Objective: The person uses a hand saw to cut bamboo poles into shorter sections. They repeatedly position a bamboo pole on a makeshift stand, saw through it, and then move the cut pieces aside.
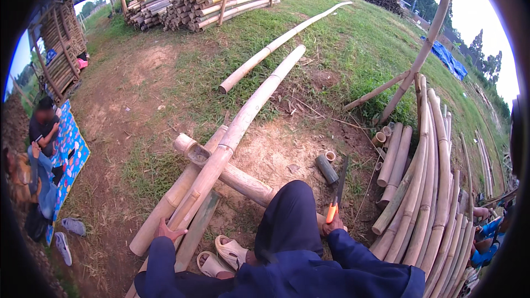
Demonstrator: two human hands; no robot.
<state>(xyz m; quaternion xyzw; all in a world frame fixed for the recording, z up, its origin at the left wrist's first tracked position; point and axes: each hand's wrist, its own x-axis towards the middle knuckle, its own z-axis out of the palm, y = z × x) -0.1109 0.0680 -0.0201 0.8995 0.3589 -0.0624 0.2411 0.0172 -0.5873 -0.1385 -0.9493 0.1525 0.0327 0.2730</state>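
Orange shows on the handle of the saw (332, 213), and the right hand (333, 224) is wrapped around it. The long, dark blade points away from that hand. Ahead of the right hand, just left of the blade, lies a short green bamboo piece (326, 169). A small pale bamboo ring (330, 156) sits by its far end. To the right of the right hand is a big pile of long poles (425, 187).

The left hand (170, 232) touches the near part of a long pale bamboo pole (254, 105). I cannot tell if its fingers squeeze the pole or just rest on it. The pole goes far out ahead of that hand and lies across a thick bamboo crosspiece (245, 182). A greenish bamboo strip (197, 232) is just right of the left hand. Cream sandals (232, 250) are on the feet between both hands.
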